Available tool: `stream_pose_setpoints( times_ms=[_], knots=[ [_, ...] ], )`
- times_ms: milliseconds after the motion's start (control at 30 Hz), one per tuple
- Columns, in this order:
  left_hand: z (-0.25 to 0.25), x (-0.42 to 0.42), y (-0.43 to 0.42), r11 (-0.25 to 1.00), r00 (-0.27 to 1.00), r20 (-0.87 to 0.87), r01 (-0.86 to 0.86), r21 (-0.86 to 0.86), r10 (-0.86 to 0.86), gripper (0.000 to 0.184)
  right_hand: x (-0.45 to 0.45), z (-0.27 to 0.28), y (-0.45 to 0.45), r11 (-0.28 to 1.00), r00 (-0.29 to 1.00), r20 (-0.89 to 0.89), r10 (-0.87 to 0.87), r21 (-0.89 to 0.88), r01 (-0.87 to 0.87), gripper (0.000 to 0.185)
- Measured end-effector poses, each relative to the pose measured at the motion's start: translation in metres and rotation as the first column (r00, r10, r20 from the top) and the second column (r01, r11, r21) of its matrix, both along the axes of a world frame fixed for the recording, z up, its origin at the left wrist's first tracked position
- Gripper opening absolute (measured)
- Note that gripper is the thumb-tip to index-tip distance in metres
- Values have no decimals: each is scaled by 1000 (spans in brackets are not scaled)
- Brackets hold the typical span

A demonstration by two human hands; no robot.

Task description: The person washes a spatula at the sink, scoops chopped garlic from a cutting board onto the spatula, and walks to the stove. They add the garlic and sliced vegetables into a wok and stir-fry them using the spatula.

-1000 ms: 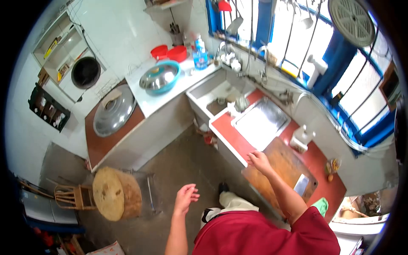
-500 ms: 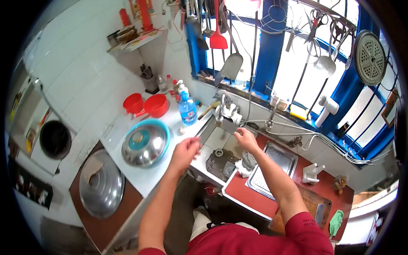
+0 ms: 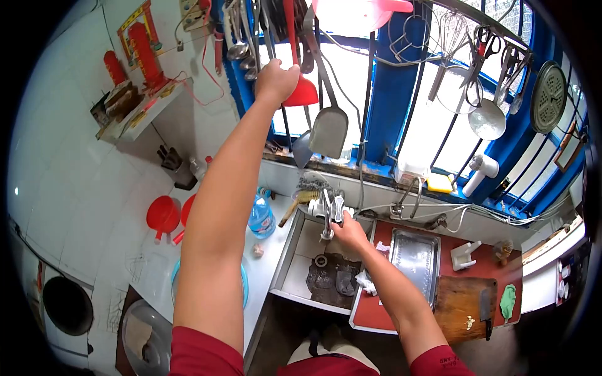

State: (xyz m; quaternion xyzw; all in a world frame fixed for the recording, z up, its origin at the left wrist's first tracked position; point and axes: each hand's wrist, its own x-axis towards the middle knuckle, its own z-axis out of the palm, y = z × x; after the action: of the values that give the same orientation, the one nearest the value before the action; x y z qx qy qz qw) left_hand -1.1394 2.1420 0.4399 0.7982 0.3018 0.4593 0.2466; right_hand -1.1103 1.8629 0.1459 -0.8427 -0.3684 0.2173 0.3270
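My left hand [image 3: 276,81] is raised to the row of utensils hanging at the window. Its fingers are closed among the handles, just left of a red spatula [image 3: 302,93]; what they hold is hidden. A wide metal turner [image 3: 329,131] hangs to the right of it. Low over the sink [image 3: 281,276], my right hand [image 3: 350,230] has its fingers curled at the faucet [image 3: 327,216], below its white lever. A dark wet patch and a drain ring [image 3: 321,261] show on the sink floor.
Left of the sink stand a blue-labelled bottle [image 3: 262,218], a red scoop [image 3: 163,215] and a partly hidden turquoise basin [image 3: 244,285]. To the right lie a metal tray [image 3: 414,260], a cutting board [image 3: 461,307] with a cleaver [image 3: 485,306], and a green cloth [image 3: 508,302].
My left hand has risen from above the counter to the hanging utensils. My right hand has moved down and slightly left onto the faucet. The view has shifted.
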Motion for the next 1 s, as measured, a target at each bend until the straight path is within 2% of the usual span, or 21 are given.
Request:
stream_pose_setpoints(
  times_ms=[67, 133, 167, 333, 400, 433, 467, 500, 533, 567, 633, 667, 733, 800, 833, 867, 933, 1000],
  knots=[
    [8, 14, 7, 998, 998, -12, -58, 34, 58, 48, 3, 2, 16, 1000, 1000, -20, -5, 16, 5, 59],
    [24, 17, -5, 993, 971, -224, -98, -60, 83, 39, 7, -3, 28, 996, 996, -27, -86, -1, 86, 53],
    [28, 16, -10, 995, 964, -260, -74, -72, 53, 35, 7, -5, 30, 996, 995, -40, -90, 0, 90, 53],
    [49, 3, -30, 997, 945, -320, -73, 4, 71, 40, 20, -7, 37, 996, 996, -6, -89, -18, 89, 49],
    [63, -16, -47, 977, 969, -236, -18, 213, 69, 40, 33, -14, 37, 999, 1000, 11, -4, -39, 4, 50],
    [67, -29, -56, 966, 978, -196, -19, 259, 72, 39, 38, -16, 35, 999, 999, 35, 32, -22, -31, 50],
    [64, -47, -64, 965, 990, -135, 2, 262, 34, 36, 44, -21, 33, 995, 997, 47, 65, 67, -69, 46],
    [51, -62, -54, 961, 997, -35, 69, 266, -61, 33, 51, -25, 34, 994, 994, 64, 88, 61, -92, 41],
    [44, -87, -81, 985, 993, -11, 115, 130, -115, 32, 58, -35, 33, 980, 986, 95, 136, 132, -148, 38],
    [25, -108, -106, 969, 987, 90, 149, -198, -133, 29, 65, -40, 34, 952, 973, 112, 204, 211, -224, 36],
    [-44, -147, -132, 915, 975, 92, 220, -337, -201, 24, 73, -32, 33, 964, 966, 78, 246, 88, -252, 40],
    [-93, -158, -141, 921, 971, 123, 236, -310, -207, 23, 76, -31, 31, 967, 967, 82, 243, 59, -248, 34],
    [-193, -188, -162, 838, 976, 60, 212, -503, -211, 26, 81, -17, 28, 965, 958, -117, 262, 1, -263, 40],
    [-283, -196, -195, 688, 959, 264, 263, -677, -106, 24, 92, -34, 29, 931, 938, 71, 338, 118, -344, 44],
    [-312, -193, -208, 656, 956, 287, 254, -711, -60, 23, 91, -20, 27, 937, 937, -52, 345, 68, -341, 45],
    [-336, -190, -222, 626, 951, 309, 246, -740, -9, 21, 95, -29, 27, 934, 936, -51, 348, 103, -342, 45],
    [-369, -176, -234, 673, 958, 276, 253, -695, -75, 19, 96, -38, 26, 947, 945, -102, 311, 122, -298, 45],
    [-392, -163, -243, 684, 965, 255, 225, -694, -58, 18, 82, -49, 16, 954, 953, -130, 274, 159, -253, 49]
  ],
)
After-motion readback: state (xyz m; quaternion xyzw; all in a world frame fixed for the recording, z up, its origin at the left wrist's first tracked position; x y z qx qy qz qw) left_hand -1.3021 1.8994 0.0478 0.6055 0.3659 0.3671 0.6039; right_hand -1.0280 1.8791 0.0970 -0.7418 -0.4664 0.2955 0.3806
